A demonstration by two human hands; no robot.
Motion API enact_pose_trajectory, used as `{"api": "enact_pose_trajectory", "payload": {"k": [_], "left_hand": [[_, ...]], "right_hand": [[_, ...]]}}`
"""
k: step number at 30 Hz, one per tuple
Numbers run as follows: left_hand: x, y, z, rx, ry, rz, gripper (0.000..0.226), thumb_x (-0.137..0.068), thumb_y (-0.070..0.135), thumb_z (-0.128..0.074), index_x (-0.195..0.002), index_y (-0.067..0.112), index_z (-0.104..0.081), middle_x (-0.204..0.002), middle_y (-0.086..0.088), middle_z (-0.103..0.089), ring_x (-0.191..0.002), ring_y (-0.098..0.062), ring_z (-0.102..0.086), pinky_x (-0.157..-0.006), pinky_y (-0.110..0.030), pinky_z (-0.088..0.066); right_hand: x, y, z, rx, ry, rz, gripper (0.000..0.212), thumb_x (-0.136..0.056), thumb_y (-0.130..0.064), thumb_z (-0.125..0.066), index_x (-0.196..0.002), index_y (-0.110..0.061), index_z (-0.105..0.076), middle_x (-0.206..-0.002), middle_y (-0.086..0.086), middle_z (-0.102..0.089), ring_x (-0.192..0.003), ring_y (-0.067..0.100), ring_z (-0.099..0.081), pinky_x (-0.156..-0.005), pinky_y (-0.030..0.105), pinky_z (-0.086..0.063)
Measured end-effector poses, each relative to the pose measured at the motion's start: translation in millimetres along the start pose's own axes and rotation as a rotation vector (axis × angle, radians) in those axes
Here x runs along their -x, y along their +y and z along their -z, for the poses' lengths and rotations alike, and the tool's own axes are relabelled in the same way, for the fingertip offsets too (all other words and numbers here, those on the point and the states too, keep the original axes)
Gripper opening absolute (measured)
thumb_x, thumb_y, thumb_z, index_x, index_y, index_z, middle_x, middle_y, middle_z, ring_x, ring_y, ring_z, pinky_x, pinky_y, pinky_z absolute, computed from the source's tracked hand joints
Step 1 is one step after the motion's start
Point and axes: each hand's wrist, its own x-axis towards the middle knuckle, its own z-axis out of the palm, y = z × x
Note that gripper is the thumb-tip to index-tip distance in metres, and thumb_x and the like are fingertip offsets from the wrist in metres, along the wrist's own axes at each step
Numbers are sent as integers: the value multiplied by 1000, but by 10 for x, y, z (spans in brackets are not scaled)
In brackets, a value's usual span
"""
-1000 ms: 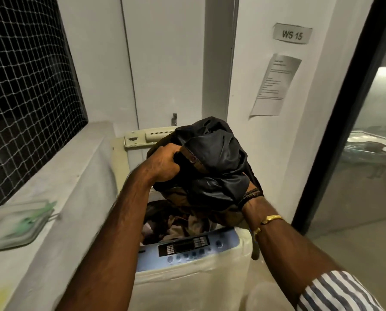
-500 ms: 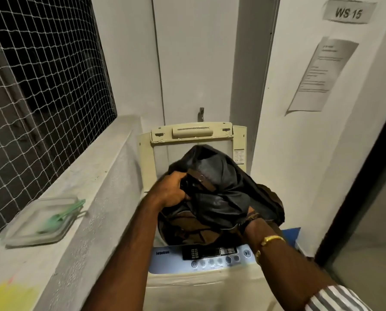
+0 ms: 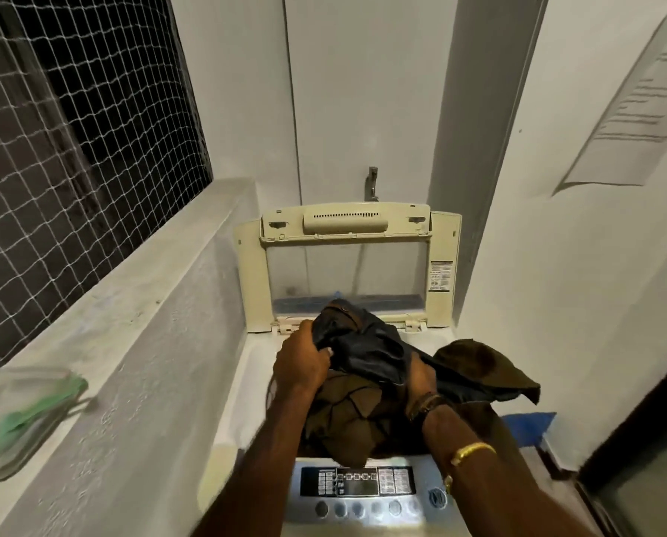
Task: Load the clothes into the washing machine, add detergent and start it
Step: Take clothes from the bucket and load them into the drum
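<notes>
A top-loading washing machine [image 3: 246,366] stands in front of me with its cream lid [image 3: 343,261] raised against the wall. A bundle of dark and brown clothes [image 3: 366,350] sits in the tub opening, one brown piece [image 3: 483,366] draping over the right rim. My left hand [image 3: 300,362] grips the dark cloth at the bundle's left side. My right hand [image 3: 421,377] is buried in the bundle, its fingers hidden by the fabric. The control panel [image 3: 359,482] with its buttons lies just below my arms.
A grey concrete ledge [image 3: 130,343] runs along the left under a netted window [image 3: 72,149]. On it lies a clear container with a green lid [image 3: 18,416]. A tap [image 3: 372,184] sticks out of the wall behind the lid. A blue item [image 3: 529,422] shows at the machine's right.
Both hands have lowered the clothes bundle from chest height down into the tub opening. The camera has tilted down and closer to the machine.
</notes>
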Motion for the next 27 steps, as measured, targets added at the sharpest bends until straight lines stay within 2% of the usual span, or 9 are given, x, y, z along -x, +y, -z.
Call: {"api": "enact_pose_trajectory", "payload": {"k": [3, 6, 10, 13, 15, 17, 21, 24, 27], "left_hand": [[-26, -67, -310, 154, 85, -68, 53, -82, 16, -64, -133, 19, -48, -126, -7, -59, -117, -30, -55, -96, -36, -45], [-43, -148, -620, 76, 169, -239, 57, -86, 19, -56, -142, 17, -44, -144, -5, -48, -132, -24, -43, -112, -43, -37], [-39, -279, -901, -258, 51, -371, 59, -96, 35, -29, -152, 18, -34, -162, -4, -23, -151, -22, -16, -122, -49, -15], [-37, -494, -1044, -445, -61, -359, 64, -96, 38, -25, -156, 18, -17, -164, -5, -6, -152, -25, -1, -122, -53, -12], [-39, -652, -1141, -527, -153, -334, 68, -96, 43, -22, -157, 21, -3, -164, -4, 7, -151, -26, 11, -121, -56, -7], [-51, -794, -1211, -588, -212, -333, 73, -94, 46, -23, -157, 21, 4, -164, -5, 12, -150, -28, 16, -121, -57, -3], [-139, -1088, -1334, -652, -346, -323, 78, -92, 48, -32, -158, 19, -1, -165, -8, 7, -151, -31, 12, -119, -57, 4], [-234, -1247, -1411, -651, -459, -236, 78, -88, 52, -30, -157, 20, -13, -164, -9, -12, -151, -28, 11, -114, -56, 5], [-267, -1325, -1500, -648, -520, -211, 77, -80, 58, 3, -149, 28, 22, -163, -2, 21, -143, -23, 34, -115, -55, 16]], "right_hand": [[71, -196, -69, 87, 84, 307, 29, -102, -32, -49, -118, -14, -66, -118, 9, -66, -108, 26, -59, -90, 26, -40], [85, -94, -215, 222, -27, 681, 33, -94, -38, -61, -123, -23, -63, -123, -1, -64, -115, 17, -57, -101, 31, -42], [-95, 198, -301, 763, -167, 887, 56, -92, -53, -38, -144, -36, -47, -155, 0, -40, -145, 20, -32, -115, 47, -31], [-233, 362, -272, 1042, -318, 909, 63, -94, -52, -23, -156, -38, -21, -166, 2, -10, -154, 23, -3, -123, 50, -11], [-361, 478, -291, 1188, -406, 891, 64, -99, -48, -27, -157, -36, -5, -166, 3, 5, -152, 24, 11, -124, 52, -6], [-451, 593, -337, 1261, -442, 866, 64, -101, -42, -32, -157, -34, -2, -166, 6, 8, -149, 27, 16, -122, 57, -9], [-543, 729, -501, 1356, -533, 751, 76, -85, -56, -7, -157, -34, 1, -165, 7, 13, -150, 32, 16, -121, 60, -6], [-569, 776, -618, 1403, -606, 626, 72, -99, -52, -32, -157, -33, 6, -165, 6, 18, -151, 32, 18, -121, 57, 3], [-570, 870, -691, 1386, -649, 535, 75, -100, -46, -40, -158, -31, 5, -165, 6, 17, -151, 31, 18, -121, 56, 4]]}}
